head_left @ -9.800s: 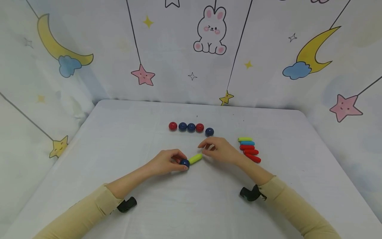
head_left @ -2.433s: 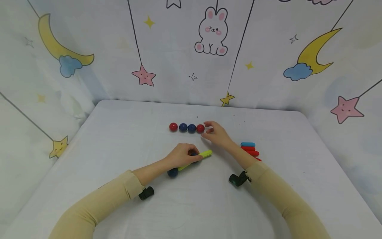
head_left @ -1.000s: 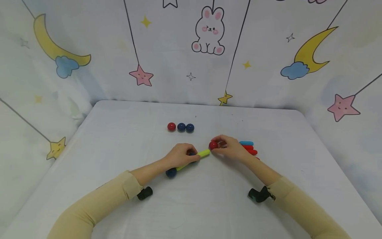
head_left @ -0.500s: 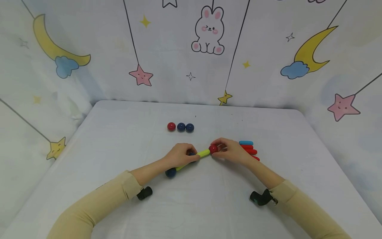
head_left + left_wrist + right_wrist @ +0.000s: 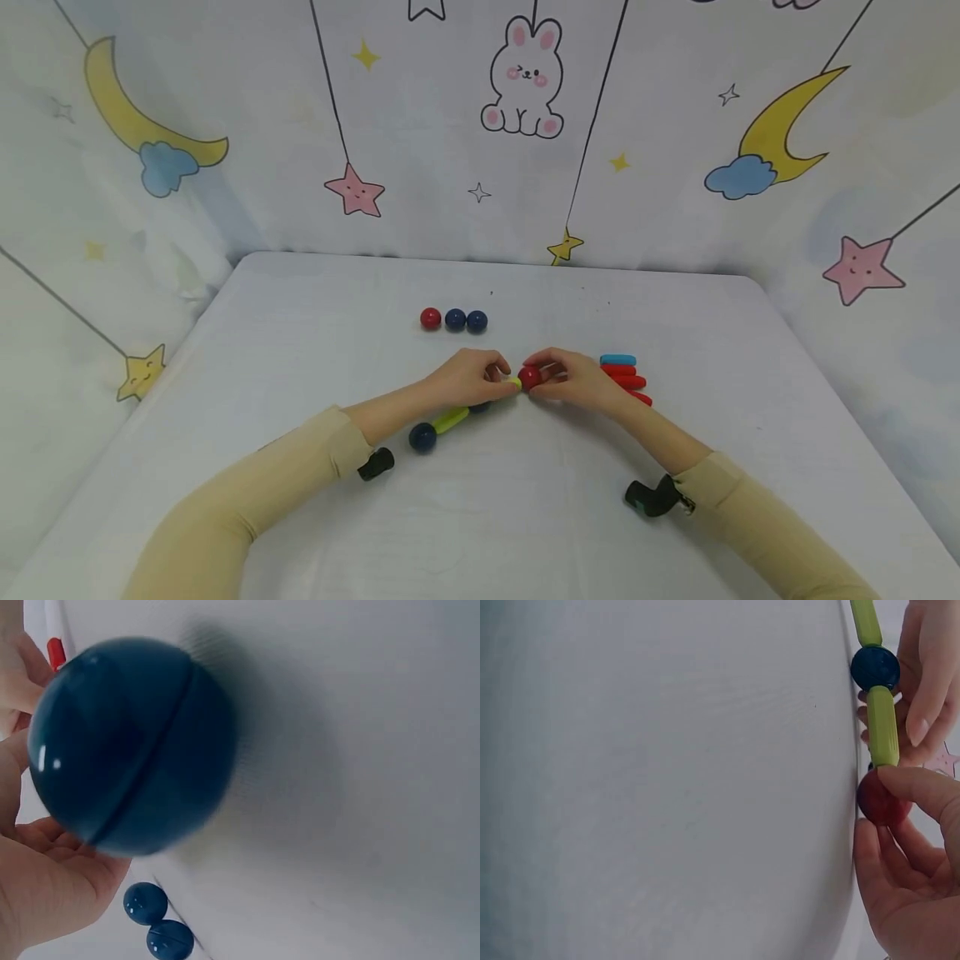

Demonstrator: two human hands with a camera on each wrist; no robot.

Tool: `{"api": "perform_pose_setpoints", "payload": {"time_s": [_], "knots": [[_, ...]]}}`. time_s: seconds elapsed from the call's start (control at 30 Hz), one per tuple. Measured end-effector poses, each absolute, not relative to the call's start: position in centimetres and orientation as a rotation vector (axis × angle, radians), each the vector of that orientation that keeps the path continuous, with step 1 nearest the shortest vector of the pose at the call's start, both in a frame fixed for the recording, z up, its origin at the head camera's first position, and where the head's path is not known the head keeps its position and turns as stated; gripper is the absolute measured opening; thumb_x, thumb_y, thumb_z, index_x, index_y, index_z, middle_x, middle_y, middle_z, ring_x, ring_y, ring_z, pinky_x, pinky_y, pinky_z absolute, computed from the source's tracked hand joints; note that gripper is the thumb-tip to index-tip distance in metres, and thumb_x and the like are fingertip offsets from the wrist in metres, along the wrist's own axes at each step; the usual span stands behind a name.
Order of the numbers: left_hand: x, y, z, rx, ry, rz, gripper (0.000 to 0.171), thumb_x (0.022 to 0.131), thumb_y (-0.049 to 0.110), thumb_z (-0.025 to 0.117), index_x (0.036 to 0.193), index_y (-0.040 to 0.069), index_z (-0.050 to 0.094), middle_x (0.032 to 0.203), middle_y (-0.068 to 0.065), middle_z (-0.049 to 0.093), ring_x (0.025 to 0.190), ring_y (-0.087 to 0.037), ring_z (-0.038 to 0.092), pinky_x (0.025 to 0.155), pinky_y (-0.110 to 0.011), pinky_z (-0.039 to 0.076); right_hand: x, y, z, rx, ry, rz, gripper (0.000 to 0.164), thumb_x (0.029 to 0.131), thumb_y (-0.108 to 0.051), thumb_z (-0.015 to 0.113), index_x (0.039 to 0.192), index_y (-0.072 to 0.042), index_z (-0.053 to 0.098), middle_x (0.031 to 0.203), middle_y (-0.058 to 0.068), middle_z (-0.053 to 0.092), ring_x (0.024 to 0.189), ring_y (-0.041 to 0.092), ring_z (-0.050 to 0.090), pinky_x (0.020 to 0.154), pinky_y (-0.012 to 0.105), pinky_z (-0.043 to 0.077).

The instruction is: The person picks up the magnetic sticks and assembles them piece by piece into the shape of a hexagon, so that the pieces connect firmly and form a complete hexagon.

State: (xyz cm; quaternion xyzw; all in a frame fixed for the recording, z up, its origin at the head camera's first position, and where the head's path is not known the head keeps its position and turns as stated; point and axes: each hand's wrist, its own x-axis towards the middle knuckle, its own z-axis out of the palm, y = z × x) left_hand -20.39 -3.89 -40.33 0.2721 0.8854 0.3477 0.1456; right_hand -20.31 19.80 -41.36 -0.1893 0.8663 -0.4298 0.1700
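A chain of alternating balls and yellow-green rods lies slanted on the white table. Its near end is a blue ball (image 5: 423, 437), large in the left wrist view, followed by a yellow-green rod (image 5: 451, 420) and a second blue ball (image 5: 479, 407), partly hidden by my left hand (image 5: 471, 377). That hand holds the second yellow-green rod (image 5: 883, 727), its fingers behind and thumb in front. My right hand (image 5: 573, 379) pinches a red ball (image 5: 529, 377) against this rod's far end. Whether ball and rod are joined cannot be told.
Behind the hands, a red ball (image 5: 431, 318) and two blue balls (image 5: 455, 320) stand in a row. Beside my right hand lie a blue rod (image 5: 618, 360) and several red rods (image 5: 628, 382), partly covered by that hand. A patterned cloth (image 5: 420, 108) backs the table.
My right hand took a red ball from the back row and brought it to the rod's end. My left hand has shifted right from the middle blue ball onto the second rod.
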Motion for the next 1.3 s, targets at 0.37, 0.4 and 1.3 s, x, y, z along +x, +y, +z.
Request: {"api": "perform_pose_setpoints", "payload": {"time_s": [0.37,0.4,1.3], "knots": [[-20.9,-3.0,-41.0,0.798,2.542,1.006,0.032,0.091,0.032,0.068,0.111,0.007,0.068,0.080,0.002,0.060,0.072,-0.011,0.053,0.064,-0.022,0.043,-20.2,19.6,-41.4,-0.575,2.424,-1.252,0.043,0.088,-0.013,0.074,0.127,-0.005,0.058,0.115,0.009,0.064,0.105,0.026,0.060,0.085,0.033,0.053],[-20.9,-3.0,-41.1,0.800,2.545,1.004,0.032,0.091,0.031,0.069,0.111,0.007,0.068,0.080,0.002,0.060,0.072,-0.010,0.052,0.064,-0.022,0.043,-20.1,19.7,-41.3,-0.576,2.430,-1.247,0.042,0.088,-0.014,0.073,0.126,-0.006,0.058,0.115,0.009,0.064,0.105,0.026,0.060,0.086,0.033,0.053],[-20.6,-3.1,-41.9,0.767,2.551,1.016,0.034,0.092,0.031,0.068,0.117,0.008,0.066,0.084,0.002,0.060,0.078,-0.012,0.052,0.069,-0.023,0.043,-21.6,30.6,-39.8,-0.326,2.832,-0.929,0.030,0.098,-0.022,0.060,0.121,-0.003,0.063,0.120,0.018,0.061,0.108,0.034,0.055,0.083,0.044,0.051]]}}
